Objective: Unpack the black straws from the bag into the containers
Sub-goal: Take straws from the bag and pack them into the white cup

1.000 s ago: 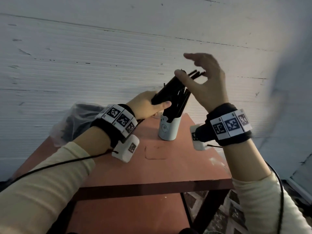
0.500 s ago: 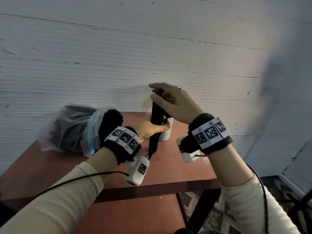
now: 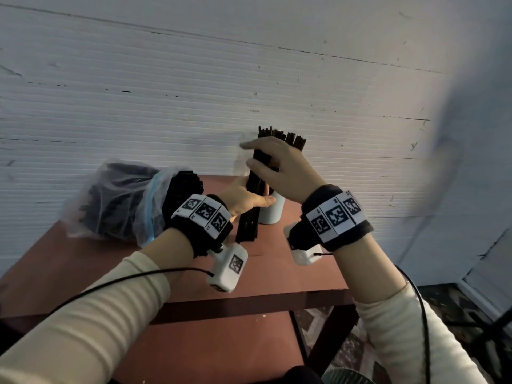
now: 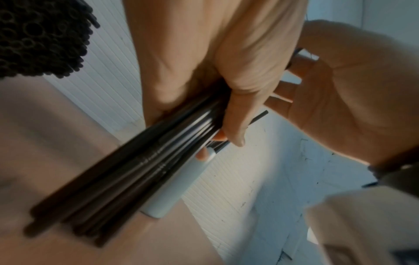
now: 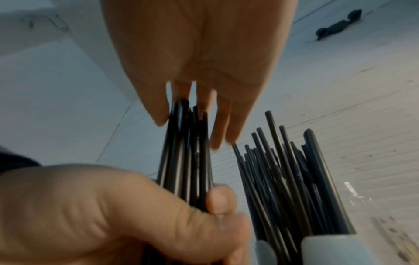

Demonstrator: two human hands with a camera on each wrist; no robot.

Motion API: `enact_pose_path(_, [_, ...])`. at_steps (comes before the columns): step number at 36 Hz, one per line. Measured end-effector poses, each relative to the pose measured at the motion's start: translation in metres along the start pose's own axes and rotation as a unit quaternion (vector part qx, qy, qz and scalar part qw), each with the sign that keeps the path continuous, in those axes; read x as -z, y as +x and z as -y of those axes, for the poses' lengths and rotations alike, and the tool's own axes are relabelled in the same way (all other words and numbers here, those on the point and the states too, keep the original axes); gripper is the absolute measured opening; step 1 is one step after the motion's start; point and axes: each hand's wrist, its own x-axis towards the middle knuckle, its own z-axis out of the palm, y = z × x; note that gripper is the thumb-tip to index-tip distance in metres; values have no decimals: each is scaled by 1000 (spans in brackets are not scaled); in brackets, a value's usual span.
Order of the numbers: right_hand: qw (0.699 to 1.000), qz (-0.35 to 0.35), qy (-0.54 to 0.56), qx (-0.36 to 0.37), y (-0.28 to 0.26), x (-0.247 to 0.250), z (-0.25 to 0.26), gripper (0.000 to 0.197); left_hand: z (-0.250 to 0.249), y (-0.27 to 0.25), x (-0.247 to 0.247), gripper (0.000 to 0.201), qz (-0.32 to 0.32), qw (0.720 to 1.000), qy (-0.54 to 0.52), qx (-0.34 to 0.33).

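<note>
A: At table centre, a bundle of straws is gripped upright by the left hand, fingers and thumb curled round its middle, lower ends on the table.

B: And the right hand?

A: It is laid flat on the bundle's top ends, fingers straight; nothing is gripped by it. The ends appear to be tapped level.

B: Where is the container?

A: Just beside the bundle, at its 3 o'clock, already packed with straws. The bag lies at 9 o'clock, more straws showing at its open mouth.

B: How will the straws handle?

A: Light, thin and smooth, it is judged, so single ones may slip out of a loose grip. Being fairly stiff along their length, they can be stood on end, but could be kinked if squeezed hard. Hold is best taken round the middle, snugly, with the top steadied.

B: A second container?

A: It cannot be made out.
</note>
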Motion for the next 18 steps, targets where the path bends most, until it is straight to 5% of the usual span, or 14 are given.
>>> enact_pose_path(5, [1000,-11,-1,6,-5,-8,-2,37,13,3,5,51,22,996,26,78])
enact_pose_path(10, [1000,-17,15,5,-6,-10,0,35,13,-4,0,35,37,996,39,76])
enact_pose_path(13, [999,-47,20,5,-7,-8,4,61,9,-5,0,44,21,994,72,77])
enact_pose_path(18, [991,-96,45,-83,-12,4,6,104,-4,-13,1,34,26,998,53,-38])
